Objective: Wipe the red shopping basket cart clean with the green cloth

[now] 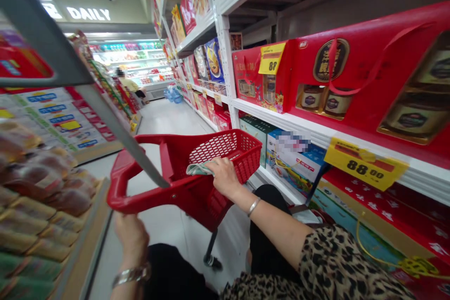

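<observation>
In the middle of the head view stands a red plastic shopping cart (168, 195) with a perforated basket, tilted in the picture, with a grey bar rising from it. My right hand (225, 177) is closed on a pale green-and-white cloth (200, 168), pressing it at the basket's near rim. My left hand (131, 234) is at the cart's handle end, closed against its underside; its fingers are partly hidden and blurred. A wheel (213, 262) shows below the basket.
White shelving (227, 56) with red gift boxes (326, 75) and yellow price tags lines the right side. Packaged goods (45, 215) are stacked close on the left. Far down the aisle, a person (130, 85) is near a lit refrigerated display (151, 63).
</observation>
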`<state>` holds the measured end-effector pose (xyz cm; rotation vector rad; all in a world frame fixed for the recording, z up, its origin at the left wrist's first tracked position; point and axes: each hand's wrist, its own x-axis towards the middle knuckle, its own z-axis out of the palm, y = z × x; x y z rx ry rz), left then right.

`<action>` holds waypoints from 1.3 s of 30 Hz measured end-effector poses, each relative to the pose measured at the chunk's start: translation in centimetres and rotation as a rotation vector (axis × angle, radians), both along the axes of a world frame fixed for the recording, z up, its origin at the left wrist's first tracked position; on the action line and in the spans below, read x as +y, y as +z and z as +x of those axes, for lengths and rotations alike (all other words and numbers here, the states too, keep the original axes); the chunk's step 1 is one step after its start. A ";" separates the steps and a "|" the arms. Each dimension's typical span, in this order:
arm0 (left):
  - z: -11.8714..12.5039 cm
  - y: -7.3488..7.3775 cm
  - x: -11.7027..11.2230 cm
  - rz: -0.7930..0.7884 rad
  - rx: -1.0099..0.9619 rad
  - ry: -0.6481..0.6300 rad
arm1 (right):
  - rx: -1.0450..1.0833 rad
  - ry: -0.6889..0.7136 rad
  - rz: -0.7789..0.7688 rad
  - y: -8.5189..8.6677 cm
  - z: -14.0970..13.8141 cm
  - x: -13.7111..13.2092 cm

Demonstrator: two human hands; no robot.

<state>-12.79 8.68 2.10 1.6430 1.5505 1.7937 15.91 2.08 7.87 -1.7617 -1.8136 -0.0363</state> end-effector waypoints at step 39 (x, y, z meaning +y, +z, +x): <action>12.1 -12.6 -7.3 -0.403 -0.263 -0.278 | -0.028 0.028 0.502 -4.0 1.3 -1.1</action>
